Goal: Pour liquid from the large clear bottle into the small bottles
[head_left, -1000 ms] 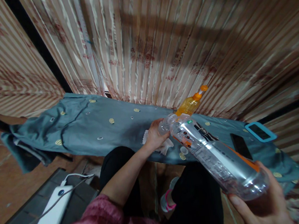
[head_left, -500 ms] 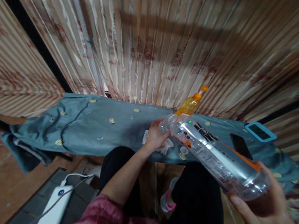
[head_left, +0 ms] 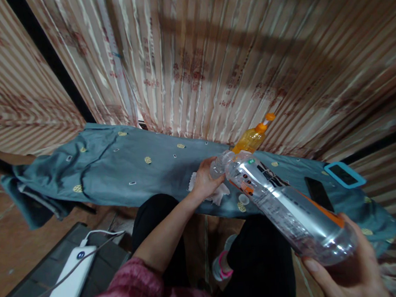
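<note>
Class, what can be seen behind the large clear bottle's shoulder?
An orange bottle: its upper part shows beyond the clear bottle; its base is covered.

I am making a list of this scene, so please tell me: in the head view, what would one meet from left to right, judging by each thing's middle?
White power bank, left hand, yellow bottle with orange top, clear bottle with silver label, dark phone-like slab, blue-framed device.
</note>
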`<state>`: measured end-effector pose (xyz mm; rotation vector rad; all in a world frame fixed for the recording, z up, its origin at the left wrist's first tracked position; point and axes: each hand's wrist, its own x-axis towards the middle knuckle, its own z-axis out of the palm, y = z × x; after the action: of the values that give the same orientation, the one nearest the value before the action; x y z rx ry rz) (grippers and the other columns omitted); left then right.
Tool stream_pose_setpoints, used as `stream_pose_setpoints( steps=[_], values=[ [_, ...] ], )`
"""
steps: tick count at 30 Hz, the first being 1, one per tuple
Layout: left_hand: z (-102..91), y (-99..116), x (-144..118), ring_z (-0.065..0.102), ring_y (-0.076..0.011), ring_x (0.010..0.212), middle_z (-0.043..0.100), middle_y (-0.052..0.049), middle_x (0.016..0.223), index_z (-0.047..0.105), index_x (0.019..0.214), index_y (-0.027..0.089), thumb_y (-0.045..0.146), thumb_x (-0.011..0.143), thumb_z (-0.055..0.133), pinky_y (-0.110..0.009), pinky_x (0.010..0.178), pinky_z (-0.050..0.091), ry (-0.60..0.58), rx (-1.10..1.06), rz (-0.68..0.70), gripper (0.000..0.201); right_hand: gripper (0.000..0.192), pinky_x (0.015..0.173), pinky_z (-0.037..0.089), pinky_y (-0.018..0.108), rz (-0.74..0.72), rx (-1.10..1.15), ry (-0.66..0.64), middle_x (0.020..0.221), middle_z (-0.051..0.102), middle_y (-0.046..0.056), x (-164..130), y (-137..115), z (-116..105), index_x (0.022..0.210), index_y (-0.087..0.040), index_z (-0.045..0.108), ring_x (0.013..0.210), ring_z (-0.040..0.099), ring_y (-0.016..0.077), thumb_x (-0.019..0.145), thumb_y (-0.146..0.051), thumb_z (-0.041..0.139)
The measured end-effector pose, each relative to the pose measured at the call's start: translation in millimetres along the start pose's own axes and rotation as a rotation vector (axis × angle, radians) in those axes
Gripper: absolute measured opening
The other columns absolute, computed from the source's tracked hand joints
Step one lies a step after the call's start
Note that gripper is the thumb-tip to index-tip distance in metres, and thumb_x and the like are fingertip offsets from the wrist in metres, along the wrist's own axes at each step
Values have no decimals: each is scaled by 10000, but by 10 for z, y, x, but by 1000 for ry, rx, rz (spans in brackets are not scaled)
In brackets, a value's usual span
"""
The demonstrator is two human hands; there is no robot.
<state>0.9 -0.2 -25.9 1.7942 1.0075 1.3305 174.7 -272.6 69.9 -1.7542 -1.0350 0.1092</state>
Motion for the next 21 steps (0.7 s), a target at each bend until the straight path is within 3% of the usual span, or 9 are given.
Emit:
stream_pose_setpoints(
  steps=[6, 16, 21],
  values=[
    [1, 0, -1, 721, -362, 1276, 763, -145, 1337, 690, 1297, 179, 286, 758, 921, -544, 1137, 577, -1, -5, -3, 596, 1086, 1158, 512, 602, -82, -39, -13, 1603, 538, 159, 3, -36, 7, 1691, -210, 394, 1444, 555, 433, 796, -611, 859],
    [2, 10, 3, 722, -359, 1280, 767, -143, 1335, 678, 1296, 181, 270, 764, 912, -543, 1144, 571, -11, 17, -4, 587, 1144, 1049, 590, 567, -40, -41, -6, 1628, 519, 175, 69, 178, -90, 1685, -222, 422, 1371, 604, 435, 726, -609, 912],
    [1, 22, 1, 725, -357, 1272, 766, -142, 1339, 675, 1304, 181, 276, 768, 904, -544, 1136, 577, -12, 15, -9, 591, 1141, 1072, 571, 578, -18, -58, 16, 1613, 524, 172, 31, -26, -12, 1690, -209, 414, 1399, 578, 445, 751, -666, 876]
  ],
)
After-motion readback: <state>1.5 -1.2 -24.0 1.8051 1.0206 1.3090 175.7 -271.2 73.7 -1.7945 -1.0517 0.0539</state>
